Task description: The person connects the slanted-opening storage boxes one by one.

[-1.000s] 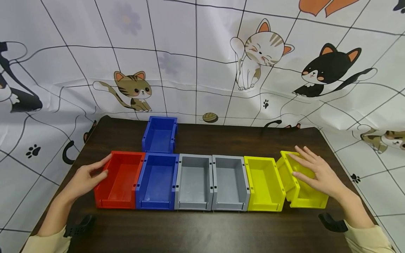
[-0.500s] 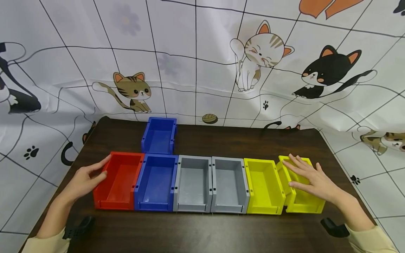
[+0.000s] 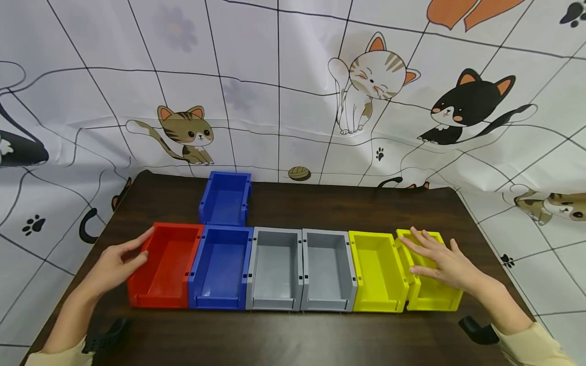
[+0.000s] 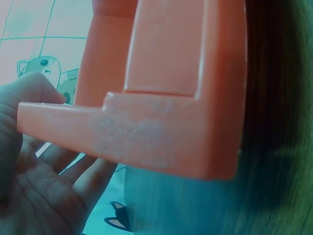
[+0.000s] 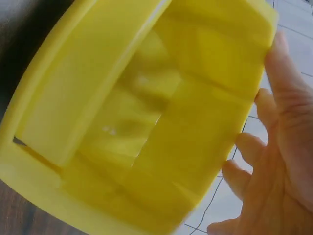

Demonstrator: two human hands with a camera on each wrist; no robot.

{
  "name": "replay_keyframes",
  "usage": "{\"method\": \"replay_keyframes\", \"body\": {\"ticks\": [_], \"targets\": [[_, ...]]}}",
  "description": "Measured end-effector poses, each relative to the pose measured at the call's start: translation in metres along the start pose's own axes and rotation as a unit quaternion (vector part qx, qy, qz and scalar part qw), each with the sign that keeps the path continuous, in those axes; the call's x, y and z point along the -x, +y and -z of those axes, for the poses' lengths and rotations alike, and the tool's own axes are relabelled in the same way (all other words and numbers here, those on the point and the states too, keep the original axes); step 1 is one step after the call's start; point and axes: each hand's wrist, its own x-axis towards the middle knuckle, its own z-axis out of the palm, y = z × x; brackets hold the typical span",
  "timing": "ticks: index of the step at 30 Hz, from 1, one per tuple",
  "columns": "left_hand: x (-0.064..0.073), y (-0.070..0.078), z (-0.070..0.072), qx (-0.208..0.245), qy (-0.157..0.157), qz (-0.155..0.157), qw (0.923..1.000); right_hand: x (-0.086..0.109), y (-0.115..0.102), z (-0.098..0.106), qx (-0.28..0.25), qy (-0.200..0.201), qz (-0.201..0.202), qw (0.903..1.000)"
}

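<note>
At the row's left end my left hand straddles the outer wall of a red storage bin. In the left wrist view its thumb lies on the inner side of that wall, the fingers on the outer side. Over the row's right end, my right hand is spread across the rim of a yellow storage bin. This bin stands against another yellow bin, slightly angled at the back. The right wrist view shows several fingertips by the yellow rim; exact contact is unclear.
Between the red and yellow bins stand a blue bin and two grey bins, side by side. A second blue bin stands behind the first. The dark wooden table meets a cat-patterned sheet at the back.
The outer yellow bin has slid left and turned straighter, closing in on its neighbour, with my right hand moving along. My left hand has kept its place at the red bin.
</note>
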Motion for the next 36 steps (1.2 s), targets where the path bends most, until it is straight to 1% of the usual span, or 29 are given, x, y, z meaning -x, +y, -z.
{"method": "replay_keyframes", "body": {"ticks": [2,5,7,9,13,16,18,20,23,25,28,30,33,36], "targets": [[0.001,0.000,0.000,-0.007,0.002,0.003,1.0000,-0.002,-0.002,-0.003,0.003,-0.007,-0.003,1.0000],[0.001,0.000,0.001,-0.003,0.004,0.002,1.0000,-0.003,-0.001,-0.011,-0.007,-0.007,-0.006,0.9999],[0.001,0.001,0.001,-0.006,0.006,0.001,1.0000,-0.002,-0.001,-0.016,-0.006,-0.004,-0.004,1.0000],[0.001,0.002,0.001,0.002,0.005,-0.004,1.0000,0.000,-0.001,-0.018,-0.001,0.006,-0.003,1.0000],[0.001,0.003,0.001,-0.002,0.003,-0.004,1.0000,0.000,-0.004,-0.016,0.017,0.010,-0.003,0.9998],[0.001,0.000,0.003,-0.005,0.006,-0.009,0.9999,-0.003,-0.002,-0.012,0.005,-0.005,-0.005,1.0000],[0.002,-0.002,0.004,-0.002,0.007,-0.014,0.9999,-0.008,0.001,-0.009,-0.004,-0.004,0.001,1.0000],[0.002,-0.002,0.003,0.004,0.008,-0.015,0.9999,-0.015,0.004,-0.005,-0.011,0.014,0.004,0.9998],[0.004,-0.002,0.001,0.015,0.005,-0.012,0.9998,-0.026,0.003,0.000,-0.018,0.063,0.002,0.9979],[0.004,-0.002,0.000,0.023,0.005,-0.012,0.9997,-0.035,-0.001,0.004,-0.025,0.095,-0.008,0.9951],[0.005,-0.001,0.000,0.019,0.010,-0.011,0.9997,-0.054,-0.009,0.008,-0.045,0.120,-0.025,0.9915],[0.006,-0.001,0.001,0.017,0.016,-0.012,0.9997,-0.067,-0.015,0.010,-0.063,0.126,-0.034,0.9895],[0.007,-0.001,0.002,0.019,0.019,-0.018,0.9995,-0.088,-0.023,0.015,-0.095,0.116,-0.045,0.9876],[0.006,-0.002,0.001,0.027,0.019,-0.028,0.9991,-0.106,-0.031,0.020,-0.113,0.102,-0.053,0.9869]]}}
